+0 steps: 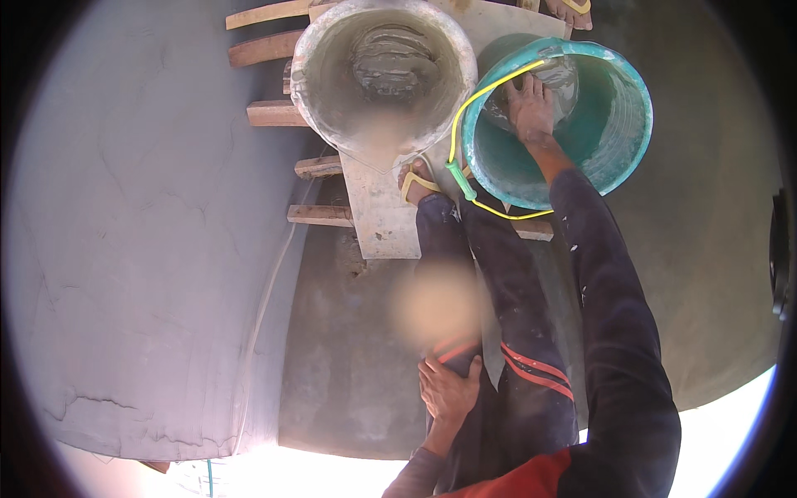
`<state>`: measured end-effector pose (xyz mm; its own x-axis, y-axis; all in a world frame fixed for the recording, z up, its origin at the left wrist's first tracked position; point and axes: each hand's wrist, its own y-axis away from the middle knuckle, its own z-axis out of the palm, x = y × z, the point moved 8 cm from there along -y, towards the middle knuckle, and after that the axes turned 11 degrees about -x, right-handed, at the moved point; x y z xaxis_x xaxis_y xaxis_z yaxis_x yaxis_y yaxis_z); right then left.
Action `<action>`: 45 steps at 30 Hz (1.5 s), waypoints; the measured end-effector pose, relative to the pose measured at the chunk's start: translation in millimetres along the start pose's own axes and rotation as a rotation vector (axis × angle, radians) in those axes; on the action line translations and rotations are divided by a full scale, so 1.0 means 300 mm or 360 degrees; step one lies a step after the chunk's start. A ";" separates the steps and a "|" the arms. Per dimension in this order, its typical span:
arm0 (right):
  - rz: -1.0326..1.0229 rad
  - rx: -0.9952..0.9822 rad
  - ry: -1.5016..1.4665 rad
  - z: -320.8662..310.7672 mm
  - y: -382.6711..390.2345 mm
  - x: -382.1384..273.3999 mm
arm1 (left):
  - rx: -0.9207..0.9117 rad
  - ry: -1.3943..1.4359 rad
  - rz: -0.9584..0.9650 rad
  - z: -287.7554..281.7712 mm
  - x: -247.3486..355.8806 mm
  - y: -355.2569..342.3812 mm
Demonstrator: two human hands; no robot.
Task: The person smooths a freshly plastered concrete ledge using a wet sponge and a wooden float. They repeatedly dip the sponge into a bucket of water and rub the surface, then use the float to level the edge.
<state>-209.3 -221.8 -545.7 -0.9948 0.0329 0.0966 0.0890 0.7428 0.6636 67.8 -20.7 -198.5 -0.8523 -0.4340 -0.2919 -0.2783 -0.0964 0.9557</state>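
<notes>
My right hand (531, 108) reaches down into a green bucket (638, 137), its fingers bent near the grey, wet-looking bottom. Something dark shows beside the fingertips, but I cannot make out what the fingers hold. The bucket's yellow handle (455, 137) with a green grip (461, 180) hangs over its near left side. My left hand (451, 390) lies on my dark trouser leg near the knee, thumb apart from the fingers, holding nothing. Left of the green bucket stands a pale, crusted bucket (303, 70) with grey, wet paste (394, 62) inside, ridged on top.
Both buckets stand over a pale board (383, 228) laid across wooden slats (278, 114). My sandalled foot (418, 181) rests on the board. Another sandalled foot (573, 12) shows at the top edge. Smooth grey wall surfaces (158, 232) rise on both sides; the left one has cracks.
</notes>
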 end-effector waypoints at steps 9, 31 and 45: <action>-0.0059 -0.0031 -0.0476 -0.285 0.210 0.046 | 0.0029 -0.0042 0.0000 -0.017 -0.014 0.014; 0.0118 -0.0231 -0.0467 -0.292 0.428 0.060 | 0.0069 -0.0085 0.0068 0.056 -0.163 -0.022; 0.0220 0.0060 -0.0676 -0.447 0.542 0.143 | 0.0167 -0.0196 0.0145 0.058 -0.201 -0.031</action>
<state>-230.7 -189.3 -334.3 -0.9066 0.3996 -0.1357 0.2287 0.7354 0.6378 114.2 21.9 -190.5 -0.9222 -0.3229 -0.2128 -0.2364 0.0354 0.9710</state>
